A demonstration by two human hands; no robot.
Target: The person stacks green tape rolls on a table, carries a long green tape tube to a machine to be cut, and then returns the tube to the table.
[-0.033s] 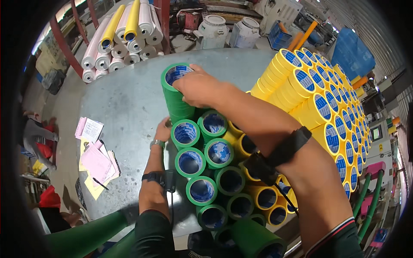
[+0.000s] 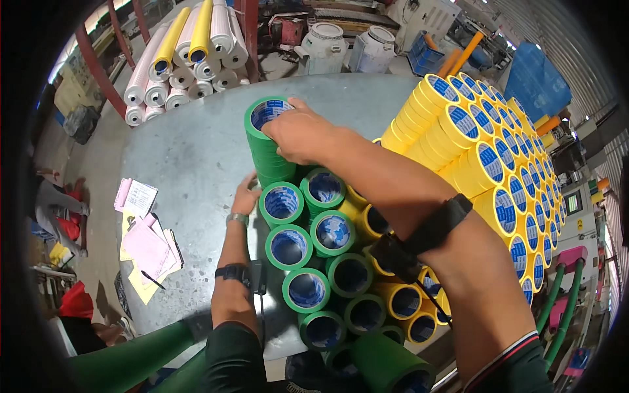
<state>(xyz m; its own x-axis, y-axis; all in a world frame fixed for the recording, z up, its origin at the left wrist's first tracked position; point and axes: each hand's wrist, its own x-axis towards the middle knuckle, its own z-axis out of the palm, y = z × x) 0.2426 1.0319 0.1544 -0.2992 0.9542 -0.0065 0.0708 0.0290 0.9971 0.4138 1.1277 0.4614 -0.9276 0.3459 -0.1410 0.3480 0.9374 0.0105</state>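
Observation:
A tall stack of green tape rolls [image 2: 272,157] stands at the far end of the green group on the table. My right hand [image 2: 303,131] is closed on its top rim, with fingertips by the blue-printed core. Low beside that stack, on its left, is my left hand [image 2: 246,195]. Its fingers are stretched out and apart, close to the green side; whether they touch it I cannot tell. Nearer to me, several more green tape stacks [image 2: 289,247] stand upright in rows, their hollow cores facing up. My right forearm hides part of the yellow tape rolls [image 2: 404,300] beside them.
Yellow tape stacks [image 2: 488,167] crowd the right side. Pink and yellow papers [image 2: 149,245] with a pen [image 2: 153,280] lie on the left of the grey table [image 2: 196,137]. White and yellow long rolls [image 2: 190,56] and white drums [image 2: 326,49] stand beyond. Another person [image 2: 59,209] is at far left.
My left hand has shifted very slightly up and to the left beside the stack. My right hand keeps its hold on the top rim.

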